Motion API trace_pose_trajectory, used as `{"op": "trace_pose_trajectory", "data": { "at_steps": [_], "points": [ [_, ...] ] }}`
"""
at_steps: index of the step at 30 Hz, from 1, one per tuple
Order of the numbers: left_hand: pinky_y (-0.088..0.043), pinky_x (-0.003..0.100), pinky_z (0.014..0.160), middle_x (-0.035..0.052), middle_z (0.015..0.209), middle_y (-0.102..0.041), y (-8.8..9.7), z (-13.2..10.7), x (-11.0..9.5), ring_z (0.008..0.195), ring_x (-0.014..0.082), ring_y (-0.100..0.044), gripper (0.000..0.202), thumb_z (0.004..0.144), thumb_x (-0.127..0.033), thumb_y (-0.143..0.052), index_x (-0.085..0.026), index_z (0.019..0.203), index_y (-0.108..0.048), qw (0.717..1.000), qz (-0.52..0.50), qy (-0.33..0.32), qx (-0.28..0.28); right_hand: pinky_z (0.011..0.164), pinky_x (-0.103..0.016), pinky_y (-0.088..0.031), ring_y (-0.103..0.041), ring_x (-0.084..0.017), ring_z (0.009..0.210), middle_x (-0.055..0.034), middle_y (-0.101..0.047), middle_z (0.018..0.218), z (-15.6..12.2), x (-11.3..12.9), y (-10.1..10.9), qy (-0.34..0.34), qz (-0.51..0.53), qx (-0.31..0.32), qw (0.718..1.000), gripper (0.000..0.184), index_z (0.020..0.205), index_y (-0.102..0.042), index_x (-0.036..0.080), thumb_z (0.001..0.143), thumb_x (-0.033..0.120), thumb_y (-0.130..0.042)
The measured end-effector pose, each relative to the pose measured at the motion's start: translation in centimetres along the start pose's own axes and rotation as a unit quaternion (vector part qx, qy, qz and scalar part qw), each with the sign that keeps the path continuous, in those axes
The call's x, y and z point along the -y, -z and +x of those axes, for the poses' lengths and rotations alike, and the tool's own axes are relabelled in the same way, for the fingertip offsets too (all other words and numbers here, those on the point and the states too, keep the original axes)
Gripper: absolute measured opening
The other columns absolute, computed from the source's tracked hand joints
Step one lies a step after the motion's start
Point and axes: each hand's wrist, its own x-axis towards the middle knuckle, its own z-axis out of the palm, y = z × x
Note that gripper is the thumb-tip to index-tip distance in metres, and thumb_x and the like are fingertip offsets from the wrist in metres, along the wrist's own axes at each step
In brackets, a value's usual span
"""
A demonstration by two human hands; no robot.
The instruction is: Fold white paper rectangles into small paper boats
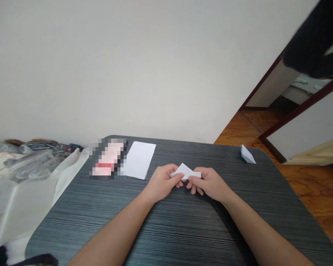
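A small piece of folded white paper [184, 170] is held between both hands above the dark table. It has a pointed peak at the top and a flat strip along its lower edge. My left hand [164, 181] pinches its left end, thumb on the near face. On the right end, my right hand [209, 181] grips it the same way, with the thumb in front and the other fingers curled behind and below. Parts of the fingers behind the paper are hidden.
Left of my hands lies a stack of white paper [140, 159], beside a blurred-out pinkish item [108, 157]. A folded paper boat [247, 154] stands near the far right corner of the dark wood-grain table [172, 229]. Plastic-wrapped bundles [30, 177] are left of the table.
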Motion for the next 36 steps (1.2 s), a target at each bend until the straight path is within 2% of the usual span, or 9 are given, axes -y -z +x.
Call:
{"op": "trace_pose_trajectory", "data": {
  "at_steps": [9, 19, 26, 32, 36],
  "points": [
    [-0.045, 0.022, 0.06, 0.0021, 0.072, -0.065, -0.22, -0.12, -0.25, 0.063, 0.0131, -0.06, 0.017, 0.076, -0.029, -0.06, -0.015, 0.086, -0.06, 0.999, 0.04, -0.004, -0.017, 0.036, -0.019, -0.034, -0.049, -0.008, 0.038, -0.0044, -0.067, 0.061, -0.01, 0.28, -0.29, -0.01, -0.027, -0.022, 0.999, 0.022, 0.073, -0.06, 0.014, 0.085, 0.032, -0.053],
    [-0.045, 0.022, 0.06, 0.0021, 0.072, -0.064, -0.18, -0.11, -0.43, 0.064, 0.0121, -0.058, 0.014, 0.077, -0.026, -0.058, -0.014, 0.084, -0.059, 1.0, -0.002, -0.002, 0.004, 0.037, -0.019, -0.035, -0.047, -0.007, 0.038, -0.0027, -0.066, 0.061, -0.06, 0.76, -0.49, -0.008, -0.021, -0.007, 1.0, 0.018, 0.077, -0.063, 0.014, 0.083, 0.029, -0.055],
    [-0.048, 0.024, 0.061, 0.0026, 0.071, -0.065, -0.2, -0.07, -0.33, 0.063, 0.013, -0.06, 0.019, 0.077, -0.029, -0.059, -0.014, 0.087, -0.06, 1.0, -0.003, 0.009, 0.007, 0.036, -0.018, -0.037, -0.056, -0.01, 0.045, -0.0047, -0.067, 0.065, -0.04, 0.62, -0.54, -0.013, 0.005, -0.004, 1.0, 0.02, 0.074, -0.06, 0.014, 0.082, 0.032, -0.056],
    [-0.048, 0.024, 0.06, 0.0019, 0.069, -0.066, -0.04, -0.07, -0.25, 0.061, 0.014, -0.061, 0.021, 0.076, -0.031, -0.06, -0.015, 0.089, -0.062, 0.999, 0.045, 0.003, -0.014, 0.035, -0.019, -0.037, -0.058, -0.011, 0.045, -0.0062, -0.069, 0.067, -0.03, 0.3, -0.38, -0.019, 0.006, -0.009, 1.0, 0.024, 0.078, -0.06, 0.013, 0.083, 0.036, -0.054],
    [-0.049, 0.025, 0.062, 0.0034, 0.073, -0.067, -0.05, -0.08, -0.32, 0.063, 0.0133, -0.061, 0.019, 0.077, -0.028, -0.058, -0.014, 0.089, -0.061, 1.0, 0.006, 0.007, 0.005, 0.036, -0.019, -0.037, -0.059, -0.012, 0.047, -0.0061, -0.069, 0.067, -0.09, 0.38, -0.47, -0.019, 0.005, -0.011, 1.0, 0.025, 0.078, -0.061, 0.014, 0.083, 0.037, -0.054]
  ]
}}
